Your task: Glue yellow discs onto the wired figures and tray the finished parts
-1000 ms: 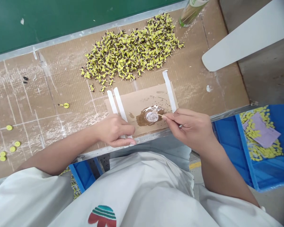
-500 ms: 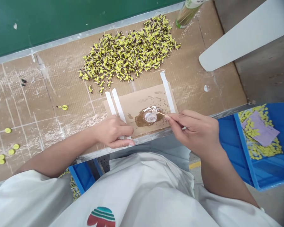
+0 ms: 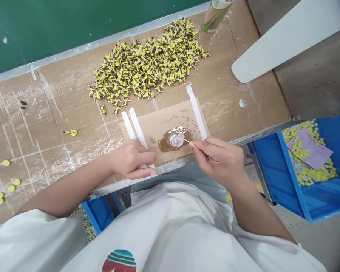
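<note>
My right hand (image 3: 219,158) pinches a thin wooden toothpick (image 3: 187,141) between thumb and fingertips. Its far tip meets a small clear round cap-like piece (image 3: 176,140), which sits in a wet brown patch of glossy liquid (image 3: 164,144). Under them lies a cardboard sheet (image 3: 158,118), with white tape strips (image 3: 196,110) across it. At the sheet's lower left, my left hand (image 3: 133,160) rests by the table edge, thumb and forefinger apart and nothing visible in it; its other fingers are curled partly out of sight.
Beyond the sheet lies a heap of small yellow-and-dark figures (image 3: 147,66). A clear container of sticks (image 3: 217,15) stands behind. Yellow discs (image 3: 11,188) lie at left, one with a figure (image 3: 73,132). A white blade-shaped panel (image 3: 272,49) and blue bin (image 3: 294,177) are at right.
My right hand has shifted slightly left and down with the toothpick, whose tip is now at the clear piece's right side. My left hand stays on the sheet; the whole view has shifted a little.
</note>
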`<state>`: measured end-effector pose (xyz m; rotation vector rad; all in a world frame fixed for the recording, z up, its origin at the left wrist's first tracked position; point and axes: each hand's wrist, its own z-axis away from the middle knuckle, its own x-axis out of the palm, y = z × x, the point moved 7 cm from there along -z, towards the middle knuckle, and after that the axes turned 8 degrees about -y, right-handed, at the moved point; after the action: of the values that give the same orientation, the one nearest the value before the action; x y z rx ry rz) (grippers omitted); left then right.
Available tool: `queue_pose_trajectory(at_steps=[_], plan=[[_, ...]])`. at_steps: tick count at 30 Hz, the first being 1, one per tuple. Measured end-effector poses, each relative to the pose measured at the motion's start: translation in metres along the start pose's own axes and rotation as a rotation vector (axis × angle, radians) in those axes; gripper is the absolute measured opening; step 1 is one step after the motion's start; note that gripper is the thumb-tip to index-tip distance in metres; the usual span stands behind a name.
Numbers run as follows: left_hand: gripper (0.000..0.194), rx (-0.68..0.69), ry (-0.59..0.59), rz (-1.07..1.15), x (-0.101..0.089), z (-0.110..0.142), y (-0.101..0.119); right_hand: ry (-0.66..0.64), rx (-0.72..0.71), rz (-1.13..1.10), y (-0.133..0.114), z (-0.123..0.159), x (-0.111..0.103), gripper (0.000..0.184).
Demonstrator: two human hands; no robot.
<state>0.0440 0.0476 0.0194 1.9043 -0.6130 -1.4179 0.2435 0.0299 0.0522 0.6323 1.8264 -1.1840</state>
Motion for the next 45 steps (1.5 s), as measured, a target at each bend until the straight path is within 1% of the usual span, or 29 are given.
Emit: queue_pose_trajectory(at_steps=[8,13,17,22,30,33,40,45], plan=[[0.022,-0.014,-0.011,-0.01,0.001,0.002,-0.002,0.001,0.007,0.122,0.003,0.005,-0.007,0.007],[0.022,-0.008,-0.003,-0.006,-0.001,0.0,0.0,0.031,0.03,0.056,0.004,0.005,-0.011,0.008],[0.023,-0.004,-0.001,-0.002,-0.002,-0.003,0.002,0.041,0.024,0.003,0.005,0.002,-0.007,0.009],[0.022,-0.01,-0.006,0.005,0.0,-0.001,0.0,0.0,0.041,-0.013,0.01,-0.003,0.001,0.011],[0.02,-0.012,-0.005,0.013,0.0,0.0,-0.001,-0.046,0.026,0.019,0.004,-0.016,-0.008,0.02],[0.021,-0.011,-0.002,0.009,-0.002,-0.002,0.0,-0.082,0.02,0.01,0.005,-0.018,-0.008,0.027],[0.021,-0.012,-0.008,0.012,-0.001,-0.001,0.0,-0.134,0.018,-0.064,0.01,-0.023,-0.003,0.034],[0.022,-0.009,-0.005,0.006,-0.001,0.0,0.0,-0.166,0.023,-0.116,0.019,-0.024,-0.001,0.025]])
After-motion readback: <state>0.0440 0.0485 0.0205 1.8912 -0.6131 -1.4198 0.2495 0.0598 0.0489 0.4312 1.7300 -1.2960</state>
